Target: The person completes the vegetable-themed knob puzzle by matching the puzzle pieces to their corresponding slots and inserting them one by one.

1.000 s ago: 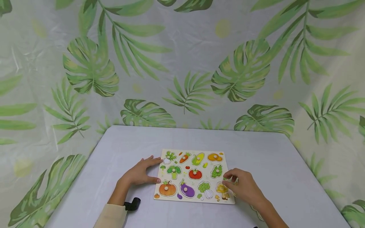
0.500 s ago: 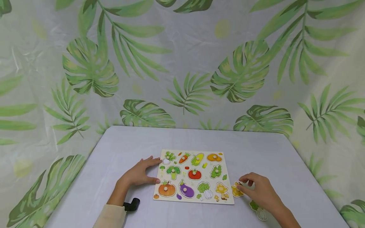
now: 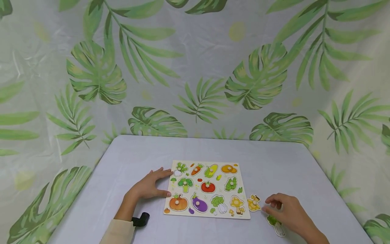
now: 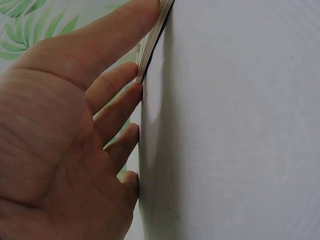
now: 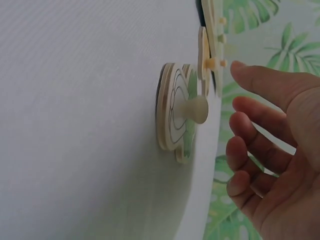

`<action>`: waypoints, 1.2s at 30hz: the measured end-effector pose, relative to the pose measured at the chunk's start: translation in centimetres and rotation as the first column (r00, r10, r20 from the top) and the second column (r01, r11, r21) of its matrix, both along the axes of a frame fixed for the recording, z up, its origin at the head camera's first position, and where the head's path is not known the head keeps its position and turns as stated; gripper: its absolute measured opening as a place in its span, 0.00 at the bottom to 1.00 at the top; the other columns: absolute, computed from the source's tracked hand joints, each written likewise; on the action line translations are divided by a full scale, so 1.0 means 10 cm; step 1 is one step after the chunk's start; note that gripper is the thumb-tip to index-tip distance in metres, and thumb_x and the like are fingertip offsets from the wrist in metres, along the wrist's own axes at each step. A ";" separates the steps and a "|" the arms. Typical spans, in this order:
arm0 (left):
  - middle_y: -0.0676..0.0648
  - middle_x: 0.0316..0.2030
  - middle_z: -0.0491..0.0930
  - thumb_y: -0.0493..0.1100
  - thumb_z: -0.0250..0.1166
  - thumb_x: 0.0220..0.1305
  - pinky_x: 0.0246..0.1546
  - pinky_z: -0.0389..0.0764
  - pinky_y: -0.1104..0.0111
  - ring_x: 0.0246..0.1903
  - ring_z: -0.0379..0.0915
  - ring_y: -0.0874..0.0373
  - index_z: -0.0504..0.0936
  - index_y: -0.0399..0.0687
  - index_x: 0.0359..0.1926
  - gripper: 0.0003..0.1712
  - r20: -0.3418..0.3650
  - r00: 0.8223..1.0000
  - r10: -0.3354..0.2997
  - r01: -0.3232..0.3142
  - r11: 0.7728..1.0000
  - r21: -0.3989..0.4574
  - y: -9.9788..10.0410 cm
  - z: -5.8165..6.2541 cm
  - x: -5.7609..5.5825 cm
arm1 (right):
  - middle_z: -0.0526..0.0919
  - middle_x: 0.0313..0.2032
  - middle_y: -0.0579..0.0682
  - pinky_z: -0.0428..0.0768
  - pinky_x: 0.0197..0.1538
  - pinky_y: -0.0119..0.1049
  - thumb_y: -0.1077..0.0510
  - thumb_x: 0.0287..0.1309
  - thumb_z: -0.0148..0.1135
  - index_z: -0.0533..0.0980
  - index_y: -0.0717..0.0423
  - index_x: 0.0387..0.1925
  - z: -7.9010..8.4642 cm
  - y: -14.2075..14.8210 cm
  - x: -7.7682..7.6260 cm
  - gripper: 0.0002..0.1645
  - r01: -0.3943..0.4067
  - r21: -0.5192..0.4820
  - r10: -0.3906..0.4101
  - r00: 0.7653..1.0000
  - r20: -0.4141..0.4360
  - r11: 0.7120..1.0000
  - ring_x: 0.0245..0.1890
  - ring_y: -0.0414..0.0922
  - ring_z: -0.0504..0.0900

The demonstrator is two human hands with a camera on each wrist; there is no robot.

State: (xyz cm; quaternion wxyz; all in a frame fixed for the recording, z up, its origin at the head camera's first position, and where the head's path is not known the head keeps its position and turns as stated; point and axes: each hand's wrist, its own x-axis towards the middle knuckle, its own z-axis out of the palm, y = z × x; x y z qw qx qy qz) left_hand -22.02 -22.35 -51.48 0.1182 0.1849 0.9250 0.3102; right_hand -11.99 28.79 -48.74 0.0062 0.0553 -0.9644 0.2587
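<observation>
A wooden vegetable puzzle board (image 3: 195,183) lies flat on the table. My left hand (image 3: 148,184) rests at its left edge, thumb and fingers spread and touching it; the left wrist view shows the thumb (image 4: 120,30) against the board's side. To the right of the board lies a yellow mushroom puzzle piece (image 3: 253,204) with a knob. My right hand (image 3: 289,213) hovers above a bok choy puzzle piece (image 3: 275,225), partly covering it. In the right wrist view its loosely bent fingers (image 5: 250,145) are apart from that piece's knob (image 5: 198,109) and hold nothing.
The board carries knobbed pieces such as a tomato (image 3: 208,186), an eggplant (image 3: 199,203) and a pumpkin (image 3: 178,202). White cloth (image 3: 137,149) covers the table. A leaf-patterned curtain (image 3: 195,67) stands behind and at both sides.
My right hand let go of the mushroom piece after moving it off the board to the right, then moved right over the bok choy piece. My left hand stays put.
</observation>
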 end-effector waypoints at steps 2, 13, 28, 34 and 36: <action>0.52 0.77 0.65 0.62 0.79 0.50 0.82 0.42 0.43 0.81 0.46 0.45 0.71 0.62 0.74 0.50 -0.004 1.000 -0.006 0.006 1.000 -0.001 0.00 0.00 0.00 | 0.79 0.27 0.37 0.73 0.30 0.27 0.45 0.52 0.79 0.85 0.44 0.35 0.00 0.02 0.02 0.13 0.002 0.009 -0.003 1.000 0.028 1.000 0.28 0.31 0.71; 0.53 0.77 0.65 0.64 0.79 0.50 0.82 0.42 0.43 0.81 0.47 0.45 0.72 0.64 0.74 0.50 -0.004 1.000 -0.007 0.007 1.000 0.000 0.01 -0.03 -0.01 | 0.77 0.24 0.35 0.72 0.29 0.26 0.45 0.48 0.81 0.85 0.46 0.33 -0.09 0.14 0.14 0.15 -0.039 0.009 0.039 0.999 0.037 0.999 0.26 0.30 0.70; 0.52 0.77 0.64 0.62 0.80 0.50 0.82 0.42 0.43 0.81 0.47 0.45 0.72 0.62 0.74 0.50 0.000 1.000 0.002 -0.002 1.000 0.008 0.01 -0.02 0.00 | 0.78 0.26 0.33 0.74 0.29 0.26 0.47 0.54 0.78 0.84 0.42 0.31 -0.18 0.21 0.21 0.09 -0.106 -0.039 0.109 0.991 0.072 0.994 0.26 0.28 0.70; 0.51 0.77 0.65 0.62 0.80 0.50 0.82 0.41 0.42 0.81 0.47 0.44 0.72 0.62 0.73 0.50 -0.002 1.000 -0.001 0.001 1.000 0.021 0.00 -0.02 0.01 | 0.79 0.26 0.34 0.74 0.29 0.26 0.46 0.55 0.77 0.84 0.43 0.32 -0.21 0.24 0.24 0.10 -0.077 -0.052 0.082 0.992 0.096 0.996 0.26 0.28 0.70; 0.51 0.77 0.65 0.62 0.80 0.50 0.82 0.41 0.42 0.81 0.46 0.44 0.72 0.62 0.74 0.50 -0.004 1.000 -0.002 0.002 1.000 0.022 0.00 -0.02 0.00 | 0.79 0.26 0.36 0.74 0.29 0.26 0.45 0.55 0.77 0.84 0.44 0.33 -0.21 0.24 0.26 0.11 -0.062 -0.059 0.068 0.990 0.121 0.996 0.26 0.29 0.70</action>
